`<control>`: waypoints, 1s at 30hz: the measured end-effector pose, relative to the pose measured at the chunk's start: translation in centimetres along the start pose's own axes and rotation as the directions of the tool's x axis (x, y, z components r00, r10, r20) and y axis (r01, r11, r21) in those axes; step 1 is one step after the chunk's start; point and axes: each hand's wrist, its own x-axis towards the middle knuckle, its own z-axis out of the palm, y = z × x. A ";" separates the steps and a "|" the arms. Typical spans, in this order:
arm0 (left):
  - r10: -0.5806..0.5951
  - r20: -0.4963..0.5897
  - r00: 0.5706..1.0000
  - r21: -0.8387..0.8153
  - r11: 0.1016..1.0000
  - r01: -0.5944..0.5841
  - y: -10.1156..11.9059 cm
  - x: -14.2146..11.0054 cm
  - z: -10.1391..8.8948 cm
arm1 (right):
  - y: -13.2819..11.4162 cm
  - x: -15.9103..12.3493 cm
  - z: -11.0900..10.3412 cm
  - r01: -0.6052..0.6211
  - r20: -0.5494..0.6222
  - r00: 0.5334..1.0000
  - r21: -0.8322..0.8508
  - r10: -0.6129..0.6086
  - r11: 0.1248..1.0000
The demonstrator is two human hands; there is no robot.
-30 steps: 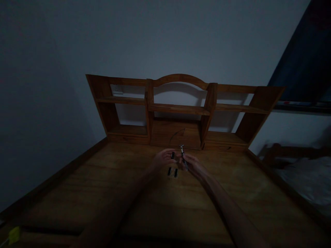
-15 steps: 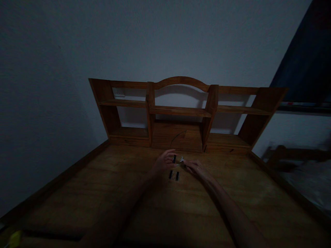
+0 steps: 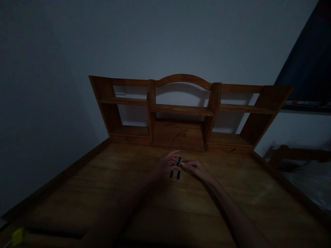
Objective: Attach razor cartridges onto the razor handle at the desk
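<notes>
Fingers (image 3: 174, 152) of our left hand (image 3: 165, 163) hold a small black piece (image 3: 178, 160) beyond two black strips (image 3: 178, 175) on the counter (image 3: 222, 168), seemingly steadying it against the silver tool (image 3: 181, 162) pinched in our right hand (image 3: 197, 168).

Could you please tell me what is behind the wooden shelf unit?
Through the openings of the shelf unit, the pale wall shows, with a whitish fixture at upper left. Solid boards hide the rest.
</notes>
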 end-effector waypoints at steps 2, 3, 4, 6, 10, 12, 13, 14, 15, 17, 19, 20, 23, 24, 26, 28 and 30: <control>0.018 -0.008 1.000 0.004 1.000 -0.018 0.0 0.0 0.0 | 0.1 0.1 0.0 0.000 -0.001 1.000 -0.007 0.000 1.000; 0.020 -0.008 1.000 0.010 1.000 -0.020 0.0 0.0 0.0 | 0.2 0.1 0.0 0.000 0.000 1.000 -0.012 0.000 1.000; 0.021 -0.005 1.000 0.017 1.000 -0.021 0.0 0.0 0.0 | 0.1 0.0 0.0 -0.001 0.001 1.000 -0.018 0.001 1.000; 0.020 -0.005 1.000 0.035 0.999 -0.020 -0.1 -0.1 -0.1 | 0.1 -0.1 -0.1 -0.008 0.006 1.000 -0.022 0.008 1.000; 0.024 -0.001 1.000 0.102 0.995 -0.024 -0.2 -0.1 -0.3 | 0.2 -0.2 -0.1 -0.014 0.006 1.000 -0.015 0.014 1.000; 0.026 0.007 1.000 0.127 0.992 -0.026 -0.2 -0.1 -0.3 | 0.4 -0.1 0.0 -0.015 0.011 1.000 -0.013 0.015 1.000; 0.028 0.008 1.000 0.133 0.991 -0.029 -0.2 -0.1 -0.3 | 0.5 -0.1 0.0 -0.015 0.015 1.000 -0.012 0.015 1.000; 0.031 0.006 1.000 0.134 0.990 -0.031 -0.2 -0.2 -0.3 | 0.5 -0.1 0.1 -0.014 0.016 1.000 -0.010 0.014 1.000; 0.036 0.004 0.999 0.132 0.991 -0.036 -0.3 -0.2 -0.2 | 0.6 -0.1 0.1 -0.011 0.015 1.000 -0.008 0.011 1.000; 0.050 0.012 0.999 0.128 0.990 -0.051 -0.5 -0.2 -0.2 | 0.5 0.0 0.1 -0.012 0.009 1.000 -0.006 0.012 1.000; 0.070 0.012 0.997 0.137 0.988 -0.071 -0.7 -0.2 -0.1 | 0.4 0.0 0.1 -0.017 0.007 1.000 -0.005 0.017 1.000; 0.079 0.011 0.997 0.146 0.986 -0.080 -0.8 -0.2 -0.1 | 0.3 0.0 0.1 -0.020 0.010 1.000 -0.002 0.020 1.000; 0.091 0.010 0.996 0.185 0.978 -0.092 -0.6 -0.2 -0.1 | 0.2 0.0 0.0 -0.025 0.019 1.000 0.015 0.024 1.000; 0.090 0.014 0.996 0.195 0.977 -0.091 -0.5 -0.3 -0.1 | 0.3 0.0 0.0 -0.029 0.023 0.999 0.017 0.028 0.999; 0.085 0.021 0.996 0.206 0.975 -0.088 -0.2 -0.3 -0.2 | 0.4 0.1 -0.1 -0.038 0.032 0.999 0.016 0.037 0.999; 0.075 0.032 0.997 0.207 0.975 -0.080 0.1 -0.3 -0.2 | 0.6 0.1 -0.1 -0.040 0.037 0.999 0.014 0.039 0.999; 0.071 0.035 0.997 0.198 0.977 -0.076 0.3 -0.3 -0.1 | 0.6 0.1 -0.2 -0.036 0.039 0.999 0.017 0.035 0.999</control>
